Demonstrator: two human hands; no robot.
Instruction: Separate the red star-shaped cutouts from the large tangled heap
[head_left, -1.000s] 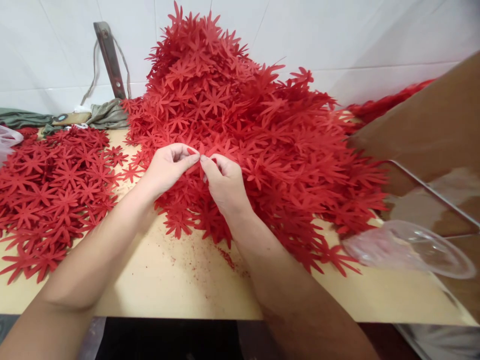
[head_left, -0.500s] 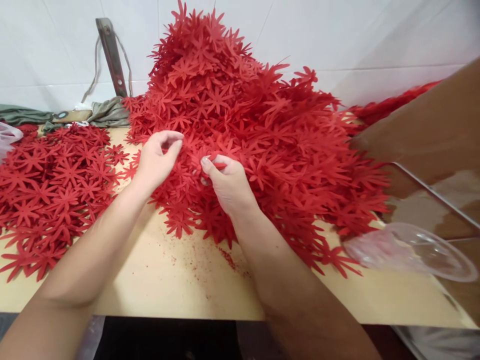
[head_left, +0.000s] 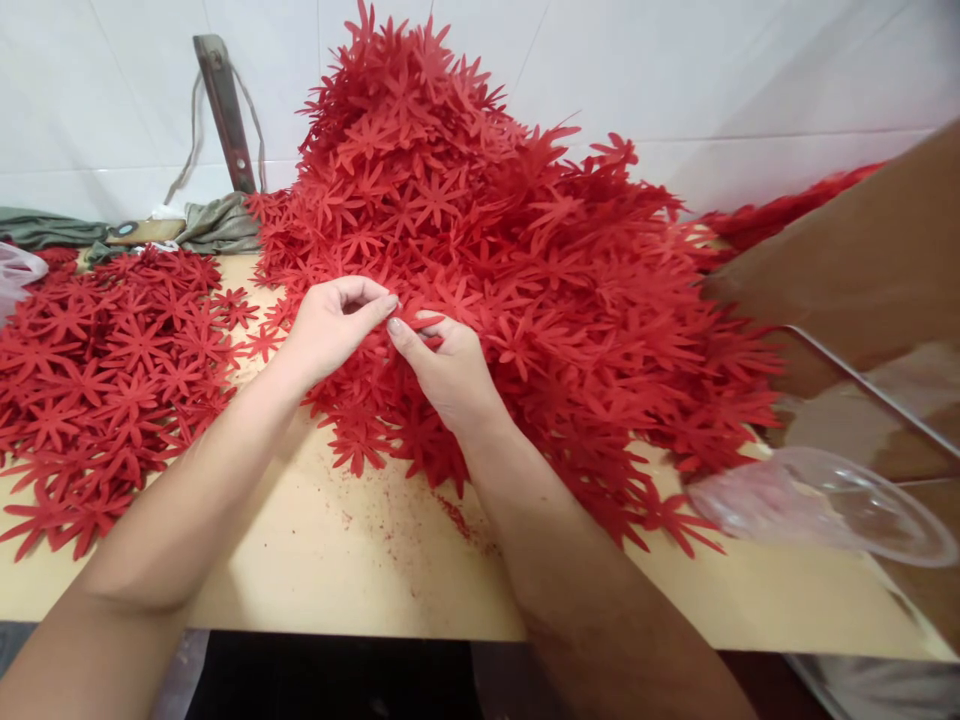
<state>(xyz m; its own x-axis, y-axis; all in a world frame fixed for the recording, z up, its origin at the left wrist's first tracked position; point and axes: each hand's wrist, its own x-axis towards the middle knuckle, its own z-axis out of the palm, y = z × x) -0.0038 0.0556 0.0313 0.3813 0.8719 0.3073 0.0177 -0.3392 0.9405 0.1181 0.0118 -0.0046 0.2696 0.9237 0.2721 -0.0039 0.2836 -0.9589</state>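
Returning after a brief parting, the left hand [head_left: 330,325], nearly closed, its hold unclear, is beside the right hand [head_left: 454,370], which pinches a red flower [head_left: 429,322], putting both at one piece. Behind rises a flower heap [head_left: 420,170].

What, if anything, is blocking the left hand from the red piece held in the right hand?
Nothing visible except the right hand itself, whose thumb partly covers the red piece. The left hand is close beside it; the big red pile lies behind and below. Whether the left hand touches the piece, I can't tell.
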